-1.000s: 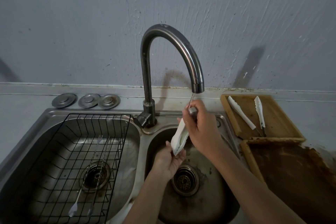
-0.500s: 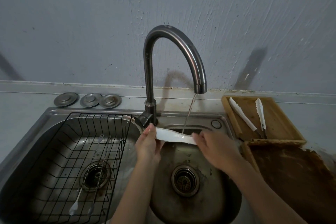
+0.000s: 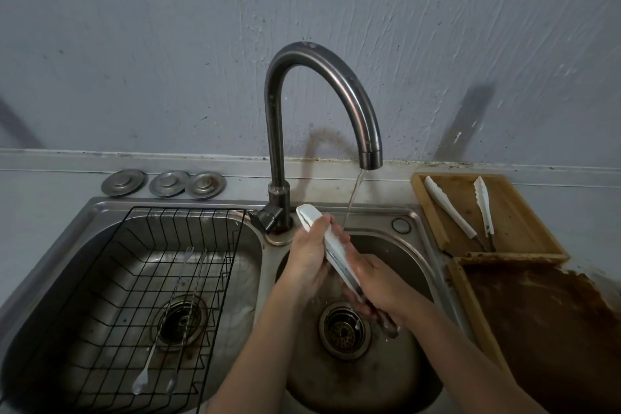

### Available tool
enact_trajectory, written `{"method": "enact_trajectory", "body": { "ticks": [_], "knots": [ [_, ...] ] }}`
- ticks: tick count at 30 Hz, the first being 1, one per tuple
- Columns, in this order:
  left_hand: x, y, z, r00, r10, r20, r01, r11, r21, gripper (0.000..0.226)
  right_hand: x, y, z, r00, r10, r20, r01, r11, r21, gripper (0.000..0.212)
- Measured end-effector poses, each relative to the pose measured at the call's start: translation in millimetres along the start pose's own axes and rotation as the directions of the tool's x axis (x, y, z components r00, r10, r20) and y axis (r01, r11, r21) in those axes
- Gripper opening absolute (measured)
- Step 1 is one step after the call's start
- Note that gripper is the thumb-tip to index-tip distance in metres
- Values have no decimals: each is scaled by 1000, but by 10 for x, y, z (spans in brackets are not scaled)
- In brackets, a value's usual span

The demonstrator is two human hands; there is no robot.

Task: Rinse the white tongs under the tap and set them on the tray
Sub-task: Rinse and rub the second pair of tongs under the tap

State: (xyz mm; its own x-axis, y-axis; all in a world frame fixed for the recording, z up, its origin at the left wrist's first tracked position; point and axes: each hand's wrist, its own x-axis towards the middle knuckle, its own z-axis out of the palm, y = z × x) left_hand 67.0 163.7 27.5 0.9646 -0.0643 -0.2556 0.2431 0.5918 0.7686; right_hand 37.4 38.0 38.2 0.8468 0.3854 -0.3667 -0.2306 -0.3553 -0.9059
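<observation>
White tongs (image 3: 331, 244): I see them held slanted over the right sink basin (image 3: 416, 265), white tip up by the tap (image 3: 322, 84) base, dark end low toward the drain (image 3: 344, 329). Left hand (image 3: 307, 254): fingers curled round the upper part of the tongs. Right hand (image 3: 378, 282): curled round the lower part, near the handle end. Water stream (image 3: 353, 195): running from the spout, landing just beside the tongs at the fingers. Wooden tray (image 3: 524, 212): on the worktop right of the sink, carrying two other white tongs (image 3: 448, 207), apart from each other. Wire rack (image 3: 141, 279): in the left basin, long utensils inside. Three metal discs (image 3: 164, 182): behind the left basin.
</observation>
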Motion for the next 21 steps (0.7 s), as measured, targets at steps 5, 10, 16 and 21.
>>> {"method": "enact_trajectory", "body": {
  "ticks": [5,10,16,21],
  "knots": [
    [36,-33,-142,997,-5,-72,33,914,405,64,18,101,39,994,112,-1,-108,962,250,63],
    [10,-128,-524,883,147,-446,98,872,480,30,24,188,-58,992,128,-2,-117,912,393,60],
    [49,115,-773,740,592,-318,152,313,937,64,24,193,-12,996,67,58,-83,928,363,60],
    [272,270,-678,745,637,-196,232,29,972,34,11,228,8,997,44,68,-62,954,294,61]
  ]
}}
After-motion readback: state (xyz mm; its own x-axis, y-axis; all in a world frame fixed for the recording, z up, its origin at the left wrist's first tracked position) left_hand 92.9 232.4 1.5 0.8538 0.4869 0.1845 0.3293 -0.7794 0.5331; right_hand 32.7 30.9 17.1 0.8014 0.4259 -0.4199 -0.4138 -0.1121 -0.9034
